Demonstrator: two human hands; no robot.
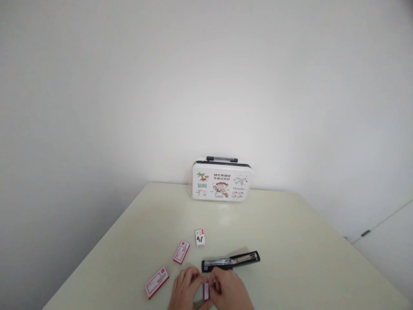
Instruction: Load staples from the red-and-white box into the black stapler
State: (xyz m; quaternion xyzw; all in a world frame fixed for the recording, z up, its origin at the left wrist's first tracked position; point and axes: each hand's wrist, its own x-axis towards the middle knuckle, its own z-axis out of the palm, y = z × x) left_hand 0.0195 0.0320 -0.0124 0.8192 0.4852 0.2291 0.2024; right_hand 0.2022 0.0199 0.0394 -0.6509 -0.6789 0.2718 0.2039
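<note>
Both hands meet at the near edge of the table (290,241), low in the head view. Left hand (184,289) and right hand (229,289) close together on one small staple box (205,292), held upright between them; only a narrow red-and-white strip of it shows between the fingertips. Fingers of both hands curl in tight around it, so the grip is narrow and pinching, with thumbs hidden. Whether the box is open cannot be told. Just beyond the hands, touching or nearly touching the right knuckles, lies a black stapler (231,261), swung open flat, its metal channel facing up and its long axis running left to right, the far end slightly raised toward the right. Left of the hands, a second staple box (157,282) lies flat, angled. Further back, a third staple box (181,252) lies flat, also angled. Behind that, a fourth staple box (200,237) stands on edge, near the stapler's left end but apart from it. At the far edge of the table, against the white wall (206,86), stands a small white suitcase-shaped case (221,181) with cartoon print, the word TRAVEL and a dark handle on top. White cabinet front (387,245) at right.
</note>
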